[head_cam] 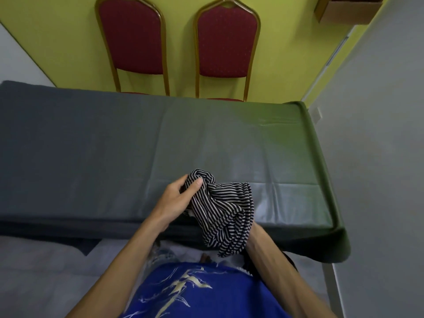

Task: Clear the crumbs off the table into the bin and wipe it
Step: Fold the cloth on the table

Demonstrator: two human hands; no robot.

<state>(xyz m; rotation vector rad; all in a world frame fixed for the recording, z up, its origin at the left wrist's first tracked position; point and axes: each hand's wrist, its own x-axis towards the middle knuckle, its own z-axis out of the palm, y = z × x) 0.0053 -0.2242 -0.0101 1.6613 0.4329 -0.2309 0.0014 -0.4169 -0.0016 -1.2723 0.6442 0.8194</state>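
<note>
A black-and-white striped cloth [223, 207] is bunched up above the near edge of the table [114, 145], which has a dark grey-green cover. My left hand [176, 200] grips the cloth's upper left part, thumb on top. My right hand is hidden under the cloth's lower right part; only its wrist [257, 237] shows, so its fingers cannot be seen. I see no crumbs on the cover and no bin in view.
Two red padded chairs with gold frames [132, 42] [226, 44] stand behind the table's far edge against a yellow-green wall. A cardboard box [348, 9] sits at the top right. Grey floor lies to the right of the table's corner [339, 237].
</note>
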